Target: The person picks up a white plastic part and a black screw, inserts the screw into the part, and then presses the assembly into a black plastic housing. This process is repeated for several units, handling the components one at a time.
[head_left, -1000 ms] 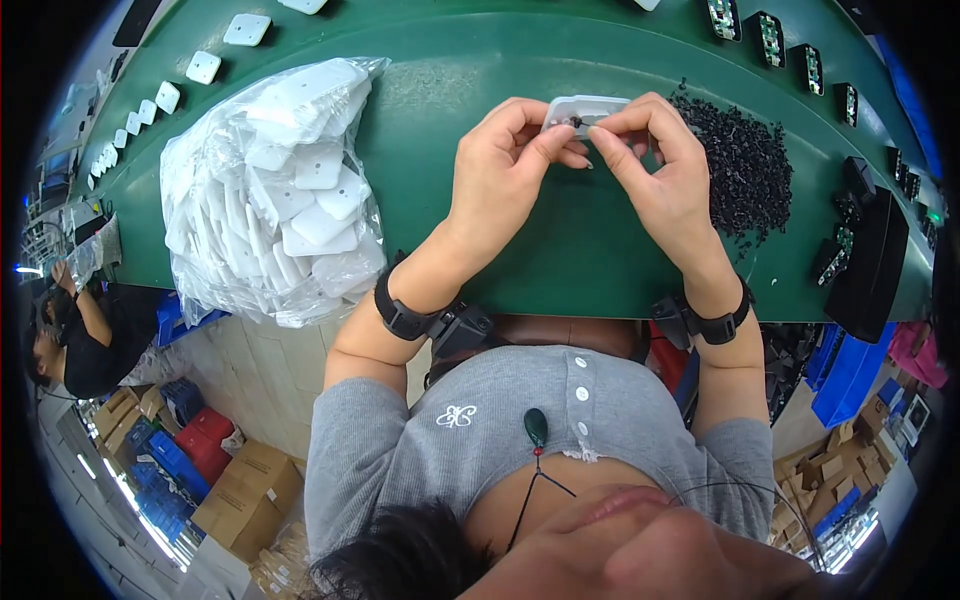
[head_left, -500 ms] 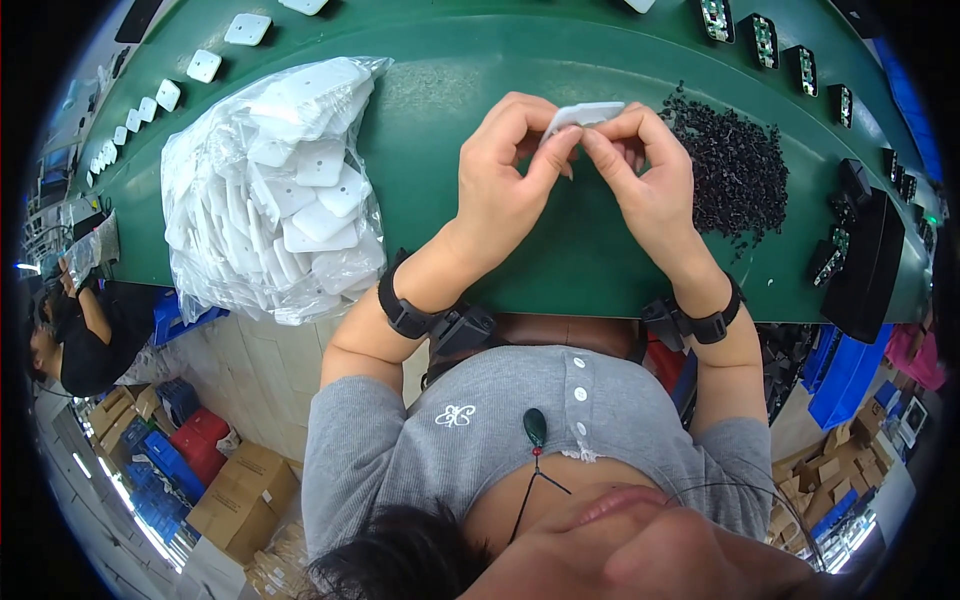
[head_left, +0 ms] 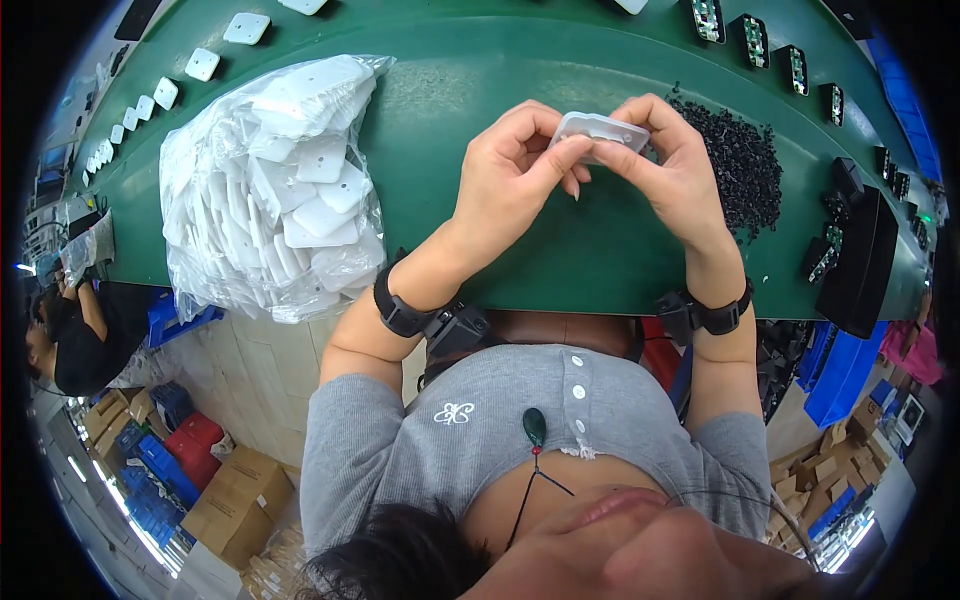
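Since a moment ago, you tilt the white plastic plate (head_left: 600, 130) flatter, both hands raised above the green counter (head_left: 450, 110). Left hand (head_left: 510, 165) and right hand (head_left: 670, 165) pinch its edges; a loose pinch could drop it into the black parts heap (head_left: 745, 165). A clear bag (head_left: 270, 190) holds more plates.

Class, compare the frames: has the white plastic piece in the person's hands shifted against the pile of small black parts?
Cannot tell: the white plastic piece sits just left of the pile of small black parts, much as before, only turned in the fingers.
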Demonstrator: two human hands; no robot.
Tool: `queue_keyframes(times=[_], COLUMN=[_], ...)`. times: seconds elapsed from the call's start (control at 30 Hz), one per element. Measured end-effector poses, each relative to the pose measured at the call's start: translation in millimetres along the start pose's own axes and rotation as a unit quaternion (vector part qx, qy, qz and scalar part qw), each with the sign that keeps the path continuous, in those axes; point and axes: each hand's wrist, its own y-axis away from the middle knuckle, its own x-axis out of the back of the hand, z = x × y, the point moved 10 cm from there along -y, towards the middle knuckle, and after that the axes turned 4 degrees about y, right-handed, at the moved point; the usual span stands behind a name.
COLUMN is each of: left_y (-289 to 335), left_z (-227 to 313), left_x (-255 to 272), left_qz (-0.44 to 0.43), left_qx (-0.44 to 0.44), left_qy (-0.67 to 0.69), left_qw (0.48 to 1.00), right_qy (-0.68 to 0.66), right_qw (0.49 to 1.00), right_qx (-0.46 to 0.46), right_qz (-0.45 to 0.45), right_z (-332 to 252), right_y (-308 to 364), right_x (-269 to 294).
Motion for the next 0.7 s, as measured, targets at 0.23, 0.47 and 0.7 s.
queue_keyframes(times=[0.23,0.47,0.7], left_y=[-3.8,-20.2,-20.9], left_z=[-2.0,-8.3,5.6], left_x=[-2.4,50.6,38.4], left_qz=[-0.018,0.112,0.086], left_qx=[0.025,0.005,-0.13], left_qy=[0.042,-0.134,-0.417], left_qw=[0.999,0.985,0.895], right_qy=[-0.081,0.097,0.596], right_qw=[0.997,0.985,0.758], right_qx=[-0.016,0.09,0.04], right_qz=[0.008,0.112,0.26], right_z=[11.7,-3.6,-3.6], right_y=[-2.5,-40.8,-126.8], right_x=[4.5,51.6,140.3])
